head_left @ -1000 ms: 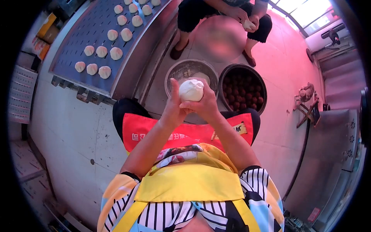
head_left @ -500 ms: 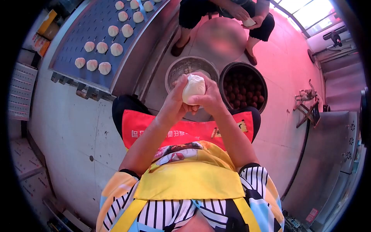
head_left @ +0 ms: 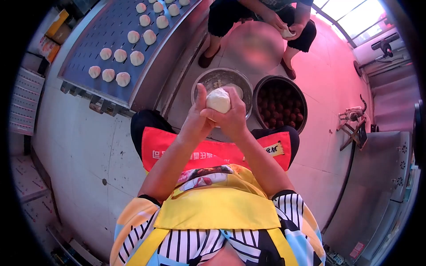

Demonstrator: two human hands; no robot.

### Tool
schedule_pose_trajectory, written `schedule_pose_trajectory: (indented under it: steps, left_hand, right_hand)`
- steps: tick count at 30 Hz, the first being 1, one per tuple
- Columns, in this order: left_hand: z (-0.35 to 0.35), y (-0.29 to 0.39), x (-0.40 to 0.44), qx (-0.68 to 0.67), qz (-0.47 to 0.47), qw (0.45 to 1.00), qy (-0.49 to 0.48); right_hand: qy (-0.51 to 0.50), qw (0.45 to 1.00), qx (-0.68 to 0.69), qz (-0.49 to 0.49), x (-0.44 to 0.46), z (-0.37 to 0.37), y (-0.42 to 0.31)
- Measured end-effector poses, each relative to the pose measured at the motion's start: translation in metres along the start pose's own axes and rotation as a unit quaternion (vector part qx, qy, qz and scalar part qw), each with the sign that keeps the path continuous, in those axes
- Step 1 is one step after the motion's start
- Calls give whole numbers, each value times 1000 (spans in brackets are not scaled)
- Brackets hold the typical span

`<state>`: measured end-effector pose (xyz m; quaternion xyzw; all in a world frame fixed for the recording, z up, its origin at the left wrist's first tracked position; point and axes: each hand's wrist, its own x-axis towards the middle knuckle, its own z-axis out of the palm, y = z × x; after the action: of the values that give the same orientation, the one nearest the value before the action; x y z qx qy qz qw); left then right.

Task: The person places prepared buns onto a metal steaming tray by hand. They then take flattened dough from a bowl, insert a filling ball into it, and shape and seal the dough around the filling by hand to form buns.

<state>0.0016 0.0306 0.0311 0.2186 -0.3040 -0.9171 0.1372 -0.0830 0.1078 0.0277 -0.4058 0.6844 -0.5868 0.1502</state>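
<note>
A round white dough bun (head_left: 218, 100) sits between my two hands, above the metal bowl (head_left: 242, 80). My right hand (head_left: 233, 116) wraps its right side, with the thumb across the lower front. From the left and below, my left hand (head_left: 196, 120) cups the bun; its thumb stands up, apart from the dough, and its fingers are mostly hidden. Inside the bowl lie pale dough and small pieces. Right of it stands a black tub (head_left: 303, 99) holding many dark brown balls (head_left: 277, 106).
At the upper left, a slotted metal tray (head_left: 84, 55) carries rows of shaped buns (head_left: 137, 58). Opposite me sits another person, whose hands (head_left: 298, 30) hold a piece of dough. A cat (head_left: 354, 114) is on a folding stool (head_left: 355, 133) at the right.
My left thumb has lifted off the bun and points up. The bun has turned and tipped, showing a rounder side. My view has shifted slightly.
</note>
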Motion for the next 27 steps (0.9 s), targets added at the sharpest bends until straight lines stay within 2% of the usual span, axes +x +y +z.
schedule_pose_trajectory:
  steps: [2, 4, 6, 8, 11, 14, 17, 20, 21, 23, 26, 27]
  left_hand:
    - [4, 5, -1, -18, 6, 1000, 7]
    - [-21, 13, 5, -49, -61, 983, -166]
    - [-31, 9, 7, -42, -70, 977, -195]
    - [-23, -3, 7, 0, -17, 997, -80]
    - [0, 3, 1, -40, 29, 999, -22]
    - [-17, 8, 3, -10, -45, 996, -77]
    - [-36, -11, 16, -7, -30, 996, -87]
    - [-11, 1, 2, -50, -11, 997, -65]
    - [-18, 4, 2, -56, -42, 991, -110]
    - [-37, 15, 4, -64, -102, 972, -202]
    - [-21, -3, 10, -21, -24, 998, -58]
    - [-19, -3, 12, -26, -4, 999, -46]
  right_hand:
    - [-15, 998, -8, -57, 3, -1, -2]
    - [-82, 985, 141, 52, 3, -8, -8]
    - [-86, 978, 163, 93, 1, -7, -8]
    - [-30, 996, 60, 63, -1, 0, 1]
    - [0, 994, -70, -87, 6, -3, -8]
    - [-71, 981, 180, 29, 5, 0, -13]
    - [-28, 997, 46, 53, 3, 2, 0]
    - [-8, 995, -56, -84, 8, 0, -2]
    - [-46, 997, 44, -45, 7, -1, -6]
    - [-118, 963, 240, 32, 9, -2, -13]
    - [-98, 977, 160, 99, 6, -3, 3]
    - [-83, 992, 81, 41, 9, -2, 2]
